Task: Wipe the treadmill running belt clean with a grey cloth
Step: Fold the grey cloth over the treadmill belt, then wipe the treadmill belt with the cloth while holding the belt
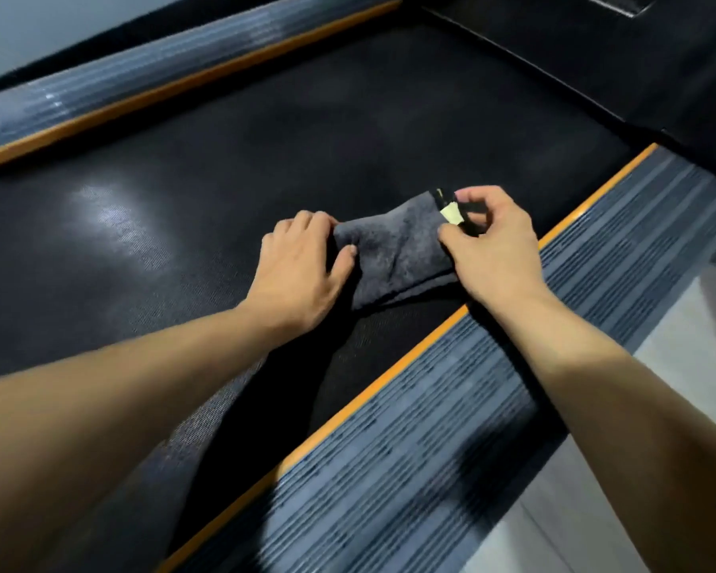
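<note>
Presently: right hand (497, 250), fingers curled, thumb and forefinger pinching the far right corner of the grey cloth (393, 250), beside a pale label (451, 213) sewn at that corner. Left hand (302, 266), fingers nearly straight and laid flat, pressing down on the cloth's left edge, thumb resting on the fabric. Cloth: dark grey, folded into a thick pad, creased across its middle, lying on the running belt (182, 200) near the right side of it, between the two hands. Belt: black, fine-textured, with a pale sheen of reflected light to the left of the hands. Right side rail (492, 407): grey ribbed tread edged by an orange strip (389, 374), passing under the right forearm. Left side rail (141, 76): same ribbing and orange edge, well apart from the cloth. Pale floor (678, 366) beyond the right rail.
</note>
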### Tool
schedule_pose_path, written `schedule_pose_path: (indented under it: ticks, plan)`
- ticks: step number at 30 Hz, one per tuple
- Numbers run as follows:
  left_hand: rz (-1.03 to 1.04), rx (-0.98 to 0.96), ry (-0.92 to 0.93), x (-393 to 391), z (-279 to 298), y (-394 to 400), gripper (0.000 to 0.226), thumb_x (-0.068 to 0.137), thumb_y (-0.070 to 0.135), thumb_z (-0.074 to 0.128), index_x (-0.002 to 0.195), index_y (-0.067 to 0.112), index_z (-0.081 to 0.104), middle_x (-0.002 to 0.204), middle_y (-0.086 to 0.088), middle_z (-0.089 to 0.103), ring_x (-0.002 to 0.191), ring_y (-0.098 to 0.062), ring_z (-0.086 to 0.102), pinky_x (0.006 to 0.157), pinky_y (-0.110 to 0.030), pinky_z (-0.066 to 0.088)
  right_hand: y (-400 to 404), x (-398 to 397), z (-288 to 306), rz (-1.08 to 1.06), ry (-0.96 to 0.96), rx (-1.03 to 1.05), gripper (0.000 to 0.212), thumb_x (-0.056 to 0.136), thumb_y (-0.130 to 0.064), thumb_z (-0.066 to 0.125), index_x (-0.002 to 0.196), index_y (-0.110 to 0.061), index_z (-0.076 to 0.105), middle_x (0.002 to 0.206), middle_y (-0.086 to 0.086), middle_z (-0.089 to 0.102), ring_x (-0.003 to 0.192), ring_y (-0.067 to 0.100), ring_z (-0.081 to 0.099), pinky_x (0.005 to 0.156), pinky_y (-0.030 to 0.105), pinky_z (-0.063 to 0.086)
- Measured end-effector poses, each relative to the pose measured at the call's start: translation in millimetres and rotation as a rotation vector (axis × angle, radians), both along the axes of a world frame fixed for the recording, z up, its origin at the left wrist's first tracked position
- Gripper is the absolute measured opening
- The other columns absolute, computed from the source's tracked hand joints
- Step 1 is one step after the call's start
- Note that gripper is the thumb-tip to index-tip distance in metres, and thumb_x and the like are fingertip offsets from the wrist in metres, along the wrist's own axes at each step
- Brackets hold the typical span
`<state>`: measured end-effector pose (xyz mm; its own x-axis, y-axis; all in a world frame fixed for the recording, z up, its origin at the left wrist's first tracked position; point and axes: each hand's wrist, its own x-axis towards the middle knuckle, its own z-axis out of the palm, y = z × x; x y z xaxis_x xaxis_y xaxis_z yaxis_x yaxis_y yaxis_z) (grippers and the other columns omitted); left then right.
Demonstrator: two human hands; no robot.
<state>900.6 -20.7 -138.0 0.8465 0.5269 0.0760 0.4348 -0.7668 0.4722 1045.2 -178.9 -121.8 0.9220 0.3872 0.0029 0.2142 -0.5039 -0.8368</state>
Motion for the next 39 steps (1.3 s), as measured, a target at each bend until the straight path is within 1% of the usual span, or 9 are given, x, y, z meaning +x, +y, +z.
schedule_pose_path:
  ticks: [4, 13, 16, 21, 25, 30, 34, 37, 39]
  plan:
    - [-0.031, 0.097, 0.048, 63, -7, 25, 0.033, 0.102, 0.036, 0.05, 0.122, 0.01, 0.054, 0.126, -0.012, 0.057, 0.118, -0.034, 0.051, 0.102, -0.043, 0.034, 10, 50, -5, 0.03, -0.008, -0.003, 0.033, 0.089, -0.024, 0.066, 0.12, -0.031, 0.058, 0.113, -0.013, 0.062, 0.114, 0.005, 0.056, 0.083, 0.013, 0.04]
    - [-0.022, 0.239, 0.129, 166, -21, 110, 0.037, 0.105, 0.04, 0.033, 0.122, 0.011, 0.048, 0.127, -0.013, 0.055, 0.123, -0.036, 0.05, 0.114, -0.059, 0.025, 77, 131, -12, 0.049, -0.164, -0.001, 0.042, 0.092, -0.021, 0.06, 0.129, -0.034, 0.045, 0.12, -0.003, 0.054, 0.103, 0.012, 0.053, 0.091, 0.034, 0.047]
    - [0.011, 0.243, 0.112, 176, -42, 124, 0.046, 0.104, 0.047, 0.022, 0.123, 0.014, 0.047, 0.13, -0.01, 0.054, 0.124, -0.034, 0.051, 0.112, -0.063, 0.027, 104, 140, -26, 0.055, -0.247, -0.111, 0.057, 0.091, -0.014, 0.056, 0.137, -0.04, 0.034, 0.121, 0.003, 0.046, 0.099, 0.024, 0.056, 0.09, 0.043, 0.048]
    - [0.032, 0.206, 0.089, 177, -49, 128, 0.041, 0.105, 0.045, 0.027, 0.128, 0.017, 0.047, 0.141, -0.004, 0.05, 0.132, -0.027, 0.046, 0.119, -0.059, 0.021, 111, 151, -39, 0.065, -0.632, -0.464, 0.053, 0.082, -0.016, 0.058, 0.132, -0.031, 0.046, 0.122, 0.012, 0.049, 0.106, 0.033, 0.05, 0.093, 0.047, 0.036]
    - [0.023, 0.203, 0.114, 177, -46, 124, 0.039, 0.105, 0.044, 0.029, 0.126, 0.017, 0.049, 0.142, -0.003, 0.05, 0.133, -0.025, 0.045, 0.12, -0.06, 0.02, 117, 167, -28, 0.482, -0.818, -0.416, 0.052, 0.082, -0.018, 0.053, 0.133, -0.026, 0.053, 0.152, 0.005, 0.04, 0.138, 0.026, 0.038, 0.115, 0.049, 0.023]
    - [0.017, 0.179, 0.089, 174, -46, 126, 0.041, 0.104, 0.044, 0.029, 0.126, 0.015, 0.049, 0.142, -0.003, 0.05, 0.135, -0.025, 0.044, 0.121, -0.061, 0.018, 116, 179, -36, 0.8, -0.666, -0.488, 0.065, 0.092, -0.066, 0.038, 0.149, -0.035, 0.035, 0.154, -0.001, 0.039, 0.141, 0.018, 0.035, 0.118, 0.043, 0.021]
    - [-0.011, 0.19, 0.09, 174, -41, 126, 0.045, 0.101, 0.047, 0.028, 0.124, 0.015, 0.051, 0.137, -0.003, 0.054, 0.131, -0.029, 0.047, 0.119, -0.057, 0.021, 114, 184, -34, 0.767, -0.787, -0.543, 0.062, 0.095, -0.064, 0.036, 0.152, -0.041, 0.024, 0.148, 0.0, 0.042, 0.129, 0.021, 0.043, 0.106, 0.043, 0.032]
    - [-0.084, 0.202, 0.037, 198, -27, 163, 0.045, 0.098, 0.047, 0.028, 0.118, 0.017, 0.055, 0.122, -0.004, 0.058, 0.11, -0.033, 0.051, 0.104, -0.047, 0.031, 126, 187, -42, 0.681, -0.796, -0.542, 0.056, 0.097, -0.059, 0.034, 0.15, -0.042, 0.027, 0.135, -0.005, 0.048, 0.115, 0.019, 0.049, 0.095, 0.042, 0.036]
    - [-0.171, 0.261, 0.047, 227, -24, 201, 0.05, 0.098, 0.046, 0.028, 0.13, 0.017, 0.054, 0.138, -0.007, 0.054, 0.123, -0.035, 0.049, 0.107, -0.046, 0.032, 136, 200, -48, 0.546, -0.768, -0.526, 0.055, 0.097, -0.055, 0.037, 0.149, -0.041, 0.032, 0.13, -0.005, 0.051, 0.11, 0.02, 0.051, 0.093, 0.041, 0.037]
